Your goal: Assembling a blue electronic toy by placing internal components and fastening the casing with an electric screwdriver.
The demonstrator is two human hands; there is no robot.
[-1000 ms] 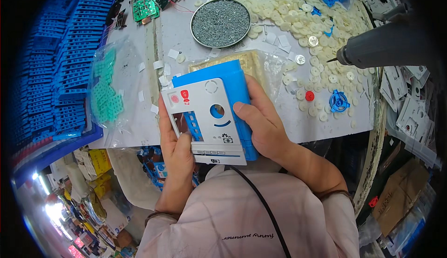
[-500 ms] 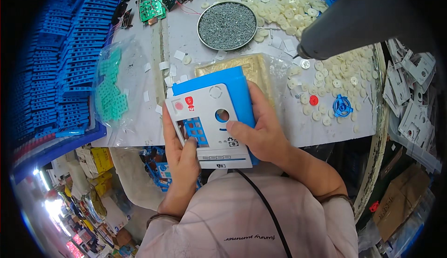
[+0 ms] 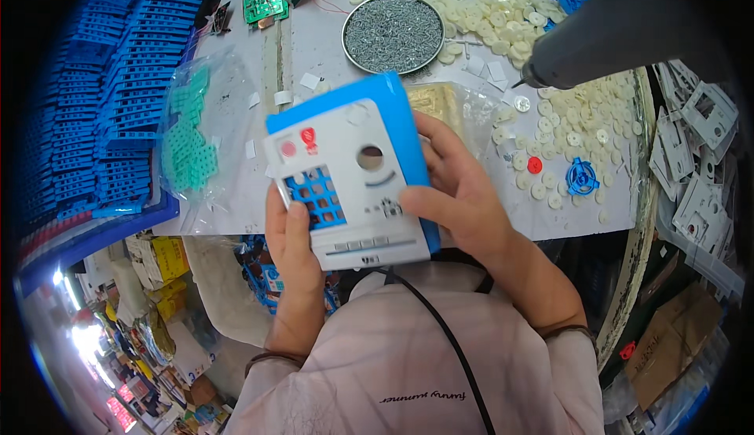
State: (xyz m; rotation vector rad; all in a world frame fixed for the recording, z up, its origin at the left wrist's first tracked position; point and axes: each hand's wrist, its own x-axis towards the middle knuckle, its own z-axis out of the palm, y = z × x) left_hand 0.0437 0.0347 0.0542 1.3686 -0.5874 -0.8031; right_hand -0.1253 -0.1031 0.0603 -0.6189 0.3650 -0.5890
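Observation:
Both my hands hold a white printed plastic faceplate [image 3: 334, 140] against a blue plastic casing part [image 3: 410, 124], tilted above the table's near edge. A blue grid [image 3: 314, 199] shows through the faceplate's square window; beside it is a round hole. My left hand [image 3: 297, 250] grips the lower left edge, thumb on the front near the window. My right hand [image 3: 463, 195] closes round the right edge, its thumb towards the front and its fingers behind the blue part, partly hidden. The faceplate is slightly blurred.
A round tray of screws [image 3: 345, 46] stands at the back. Cream discs [image 3: 581, 117] lie rightward, under a grey power screwdriver [image 3: 585, 46]. A bag of green pieces [image 3: 188, 148] and stacked blue parts [image 3: 94, 113] are on the left; white faceplates [image 3: 703, 207] fill the far right.
The faceplate and blue part have tilted anticlockwise and risen a little, with both hands still on them. More of the blue grid fills the window. My right thumb has shifted off the round hole's edge.

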